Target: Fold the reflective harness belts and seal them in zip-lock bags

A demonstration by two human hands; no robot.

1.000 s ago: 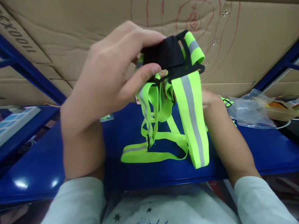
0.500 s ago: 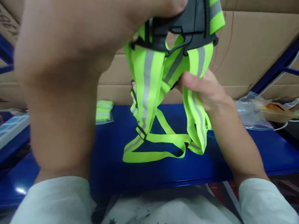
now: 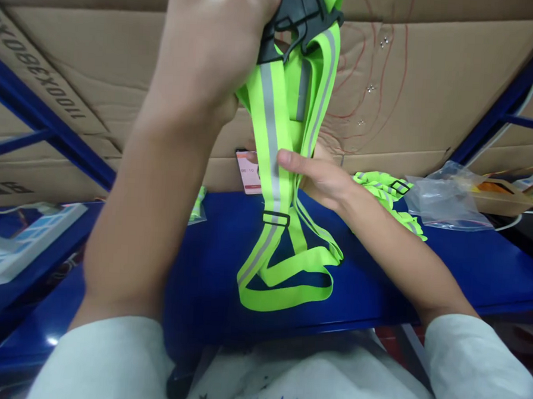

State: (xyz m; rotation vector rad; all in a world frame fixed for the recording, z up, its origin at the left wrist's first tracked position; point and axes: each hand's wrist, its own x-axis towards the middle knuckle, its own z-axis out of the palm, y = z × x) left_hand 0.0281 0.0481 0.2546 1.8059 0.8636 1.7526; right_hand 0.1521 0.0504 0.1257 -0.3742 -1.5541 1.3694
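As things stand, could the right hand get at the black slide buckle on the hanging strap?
Probably yes. The right hand already pinches the reflective straps just above the slide buckle, which hangs uncovered over the blue shelf; nothing lies between them.

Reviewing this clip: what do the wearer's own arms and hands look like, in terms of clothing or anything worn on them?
Both hands are bare: the left hand and the right hand show no gloves, and no rings or watch are visible. The forearms are uncovered. Each arm has a pale grey-white sleeve pushed up toward the elbow, the left sleeve and the right sleeve, in a soft plain fabric without markings.
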